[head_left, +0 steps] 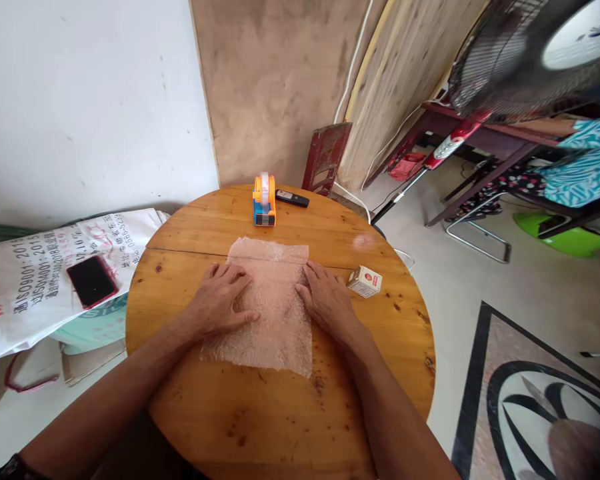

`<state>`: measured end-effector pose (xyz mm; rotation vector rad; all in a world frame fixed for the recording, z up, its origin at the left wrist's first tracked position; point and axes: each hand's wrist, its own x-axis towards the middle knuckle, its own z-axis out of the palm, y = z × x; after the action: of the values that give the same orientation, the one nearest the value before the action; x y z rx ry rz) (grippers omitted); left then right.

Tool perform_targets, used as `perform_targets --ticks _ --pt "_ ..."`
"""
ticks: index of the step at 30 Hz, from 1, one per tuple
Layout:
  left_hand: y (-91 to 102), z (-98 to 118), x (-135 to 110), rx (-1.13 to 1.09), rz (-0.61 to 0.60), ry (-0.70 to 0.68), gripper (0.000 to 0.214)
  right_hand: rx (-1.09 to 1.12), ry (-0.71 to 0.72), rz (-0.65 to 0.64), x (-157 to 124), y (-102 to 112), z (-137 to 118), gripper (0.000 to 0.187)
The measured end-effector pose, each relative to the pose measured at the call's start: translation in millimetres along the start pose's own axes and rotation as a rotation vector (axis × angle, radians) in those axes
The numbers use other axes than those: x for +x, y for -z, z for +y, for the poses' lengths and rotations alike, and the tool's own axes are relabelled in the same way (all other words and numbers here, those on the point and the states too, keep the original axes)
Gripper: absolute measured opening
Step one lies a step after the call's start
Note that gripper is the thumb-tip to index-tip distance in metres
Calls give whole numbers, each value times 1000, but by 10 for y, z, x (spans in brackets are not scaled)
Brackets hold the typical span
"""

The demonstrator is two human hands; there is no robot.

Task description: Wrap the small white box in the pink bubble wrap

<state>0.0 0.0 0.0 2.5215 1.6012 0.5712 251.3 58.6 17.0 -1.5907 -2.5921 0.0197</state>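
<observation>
A sheet of clear bubble wrap [273,307] lies flat on the round wooden table [280,413]. My left hand [220,297] rests palm down on the sheet's left side, fingers stretched out. My right hand [327,297] lies flat on the sheet's right edge, fingers spread. Neither hand holds anything. A small white and red box [365,281] sits just right of my right hand. At the table's far edge stand an orange and blue tape dispenser [264,199] and a black remote [292,198].
A printed white sack [45,273] with a dark phone [92,281] on it lies left of the table. A red chair [326,157] stands behind the table. A large fan [525,53], a dark bench and a green stool [565,237] are at the right.
</observation>
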Motion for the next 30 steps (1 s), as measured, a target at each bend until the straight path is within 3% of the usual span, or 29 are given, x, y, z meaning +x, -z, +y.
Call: perform_targets --ticks 4,8,12,16,30 --pt "-26 -11 -1 5 17 5 59 27 25 52 -12 54 9 37" --pt "-54 -26 -3 8 36 8 61 119 172 140 -79 123 -61 39" --pt "-57 -39 -6 12 35 5 62 178 321 -27 -145 154 -132 59" --pt "-46 -50 -4 -4 39 12 62 154 275 -168 -162 182 -88 76" --pt "-30 -69 -12 47 15 3 66 131 204 -211 -190 260 -30 66"
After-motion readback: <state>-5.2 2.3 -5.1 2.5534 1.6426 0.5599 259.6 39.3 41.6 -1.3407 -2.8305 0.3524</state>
